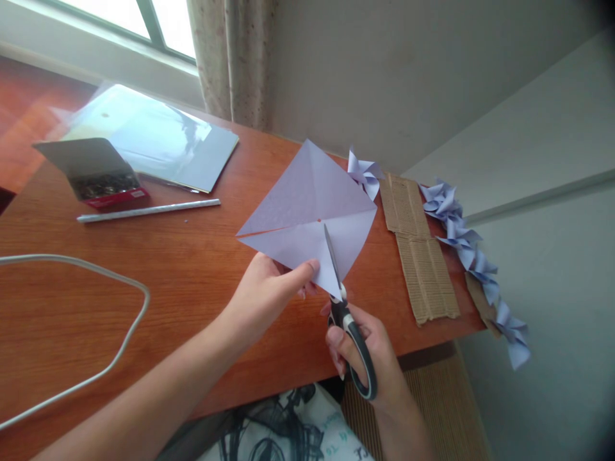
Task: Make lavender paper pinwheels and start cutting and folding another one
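Observation:
A square sheet of lavender paper (288,218) is held up over the table, one corner toward me. Creases run across it, a small hole shows at its middle, and a slit runs in from the left corner. My left hand (283,275) pinches its lower left edge, thumb on top. In my right hand (360,342) are scissors (353,330) with dark grey and white handles. One blade lies over the paper at the near corner, its tip pointing toward the middle hole; the other blade is hidden beneath.
Paper pinwheels (461,240) line the table's right edge, and another pinwheel (366,173) lies behind the paper. Corrugated cardboard (423,269) sits between them. At left are an open small box (110,186), a silvery stick (148,210), plastic-wrapped paper sheets (192,153) and a white cable (139,307).

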A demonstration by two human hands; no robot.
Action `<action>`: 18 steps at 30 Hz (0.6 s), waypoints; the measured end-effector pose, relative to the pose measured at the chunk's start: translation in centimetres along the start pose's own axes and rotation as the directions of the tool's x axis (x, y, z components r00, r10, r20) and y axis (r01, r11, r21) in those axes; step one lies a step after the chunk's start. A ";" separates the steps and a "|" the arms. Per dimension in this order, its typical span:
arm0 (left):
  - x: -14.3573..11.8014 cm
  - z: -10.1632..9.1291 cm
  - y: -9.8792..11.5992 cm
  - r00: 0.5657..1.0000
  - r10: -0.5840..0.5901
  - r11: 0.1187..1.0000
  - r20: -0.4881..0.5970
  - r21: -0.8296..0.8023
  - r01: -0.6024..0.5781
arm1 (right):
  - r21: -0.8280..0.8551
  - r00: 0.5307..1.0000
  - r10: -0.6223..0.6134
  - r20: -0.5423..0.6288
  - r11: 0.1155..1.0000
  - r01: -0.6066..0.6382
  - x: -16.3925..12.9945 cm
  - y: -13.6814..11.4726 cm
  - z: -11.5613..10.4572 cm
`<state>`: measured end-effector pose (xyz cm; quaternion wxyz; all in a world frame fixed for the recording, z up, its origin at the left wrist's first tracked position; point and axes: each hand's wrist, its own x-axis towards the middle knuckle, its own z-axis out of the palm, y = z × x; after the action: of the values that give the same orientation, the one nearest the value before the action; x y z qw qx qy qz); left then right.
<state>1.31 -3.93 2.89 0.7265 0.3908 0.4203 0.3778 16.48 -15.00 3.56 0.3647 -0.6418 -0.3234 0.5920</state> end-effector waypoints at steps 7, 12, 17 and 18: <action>-0.1 0.1 0.3 1.000 -0.011 1.000 -0.012 0.003 0.011 | 0.002 1.000 0.007 -0.018 1.000 -0.007 -0.1 -0.2 0.2; -0.1 0.0 0.2 1.000 -0.013 1.000 -0.005 0.015 0.013 | 0.019 1.000 0.011 -0.017 1.000 -0.011 -0.1 -0.3 0.3; -0.1 0.0 0.1 1.000 -0.007 1.000 -0.009 0.014 0.007 | 0.057 1.000 0.028 -0.007 0.998 -0.027 -0.1 -0.2 0.2; -0.1 0.0 0.1 1.000 -0.002 1.000 -0.009 0.009 0.002 | 0.064 0.999 0.032 0.002 0.997 -0.032 -0.1 -0.1 0.2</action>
<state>1.26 -4.01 3.06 0.7232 0.3919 0.4258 0.3769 16.32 -15.00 3.70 0.3753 -0.6346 -0.2944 0.6080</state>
